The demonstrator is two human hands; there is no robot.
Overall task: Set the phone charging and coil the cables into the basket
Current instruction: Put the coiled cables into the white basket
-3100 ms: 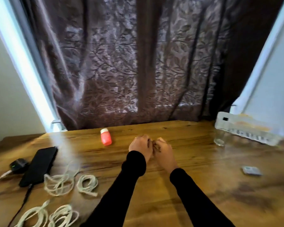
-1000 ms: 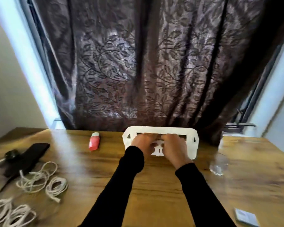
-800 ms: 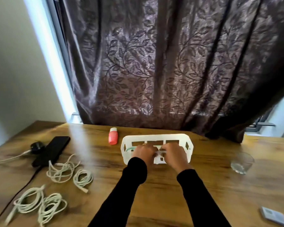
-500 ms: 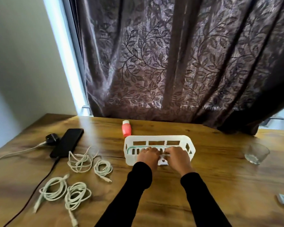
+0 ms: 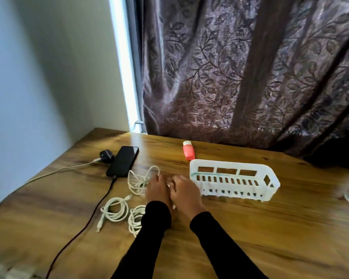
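Both hands meet over a loose white cable [image 5: 139, 181] on the wooden table [image 5: 250, 228], the left hand [image 5: 158, 190] and right hand [image 5: 184, 193] curled at it, though whether either grips the cord cannot be told. The phone [image 5: 123, 161] lies plugged in by its black lead [image 5: 85, 228]. Gathering appears underway; next, the coils must go into the white slotted basket [image 5: 234, 182] just beside the right hand.

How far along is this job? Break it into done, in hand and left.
Done: a dark cable runs into the phone, though charging itself cannot be confirmed. In hand: left hand and right hand are at the loose white cable; their grip is unclear. Left: the basket looks empty, and two coiled cables lie on the table.
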